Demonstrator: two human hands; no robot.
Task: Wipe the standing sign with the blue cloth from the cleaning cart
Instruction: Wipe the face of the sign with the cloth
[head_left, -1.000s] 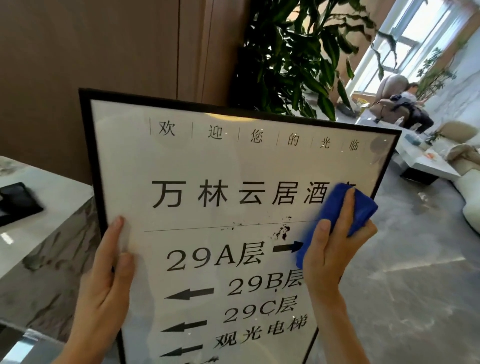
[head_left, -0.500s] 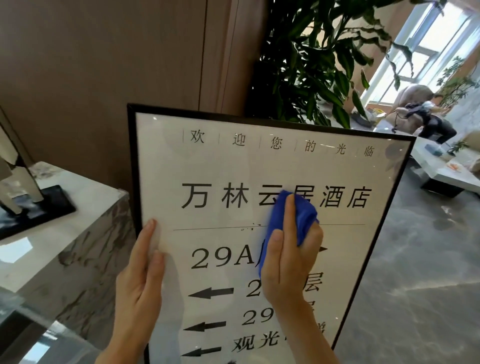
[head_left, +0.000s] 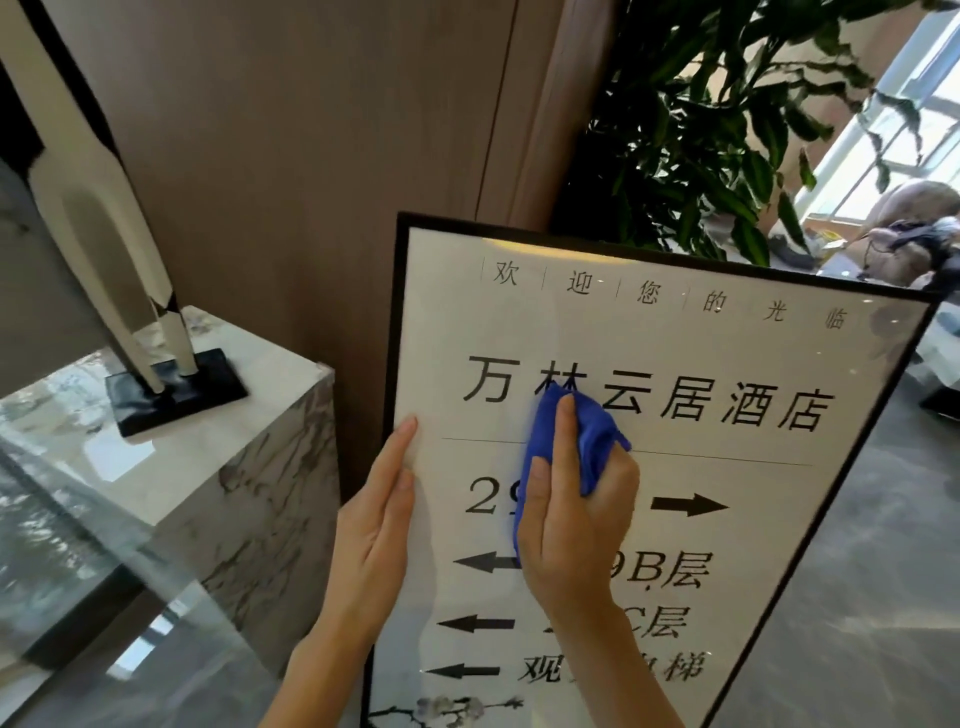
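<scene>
The standing sign (head_left: 727, 353) is a black-framed white panel with Chinese characters and arrows, filling the centre and right of the view. My right hand (head_left: 576, 514) presses the folded blue cloth (head_left: 592, 441) flat against the sign's left-centre, covering part of the "29A" line. My left hand (head_left: 376, 525) rests with fingers straight along the sign's left frame edge, steadying it. The cleaning cart is out of view.
A marble pedestal (head_left: 249, 467) stands just left of the sign, carrying a tall pale sculpture (head_left: 104, 218) on a black base. A large green plant (head_left: 727, 114) rises behind the sign. A seated person (head_left: 914, 239) is far right by the windows.
My right hand has slid the blue cloth leftward across the sign, from its right edge to left of centre. The dark specks near the line are gone. The view has panned left.
</scene>
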